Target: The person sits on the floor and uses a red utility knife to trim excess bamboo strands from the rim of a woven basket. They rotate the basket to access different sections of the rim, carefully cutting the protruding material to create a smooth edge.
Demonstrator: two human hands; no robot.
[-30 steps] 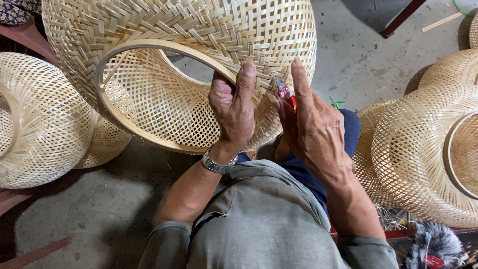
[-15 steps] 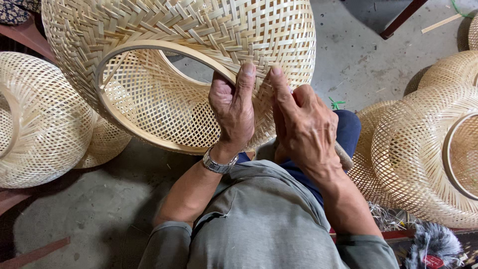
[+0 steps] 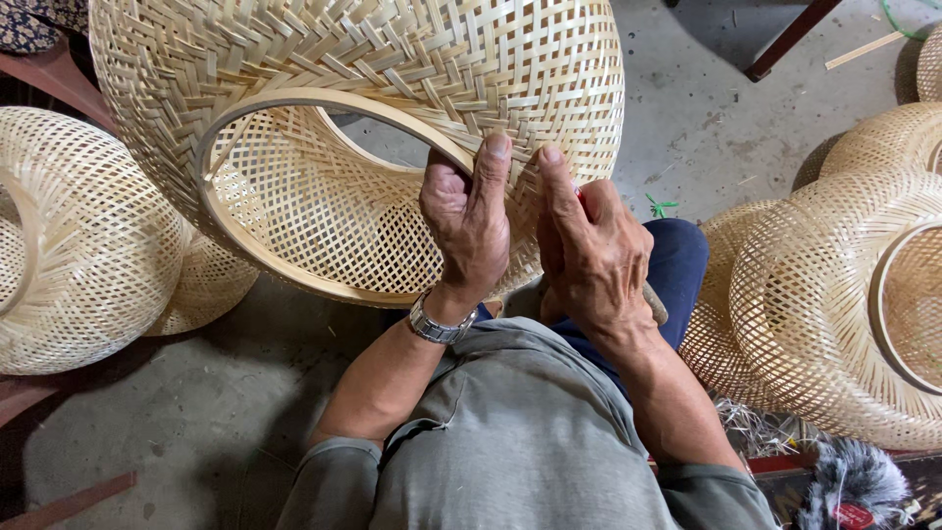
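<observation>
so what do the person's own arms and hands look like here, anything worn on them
Both hands are bare, no gloves or rings that show. The left hand has a silver metal wristwatch with a link band at the wrist. The right hand has nothing on its wrist. Both forearms are bare up to the grey-green sleeves, which end about the elbows with a stitched hem.

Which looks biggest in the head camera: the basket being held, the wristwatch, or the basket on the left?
1. Held basket, though it is nearest the camera.
2. Left basket, partly cut off.
3. Wristwatch, on the left hand.
</observation>
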